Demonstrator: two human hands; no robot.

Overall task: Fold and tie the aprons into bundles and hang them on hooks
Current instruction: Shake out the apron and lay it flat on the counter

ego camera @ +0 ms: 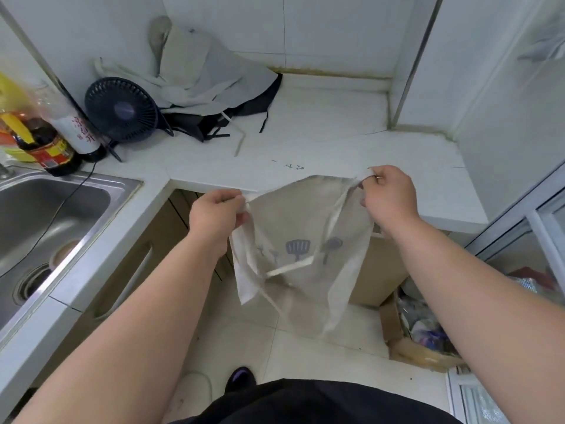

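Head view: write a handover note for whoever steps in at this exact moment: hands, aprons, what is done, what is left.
Left hand: pinches the upper left corner of the beige apron.
Right hand: grips its upper right corner by the strap.
The apron hangs spread out in the air in front of the countertop edge, unfolded, its ties dangling.
A pile of aprons lies loose in the counter's corner, behind the fan.
Done: no tied bundle in view.
Left: fold and tie the held apron, hang it, then work through the pile. No hook can be made out.
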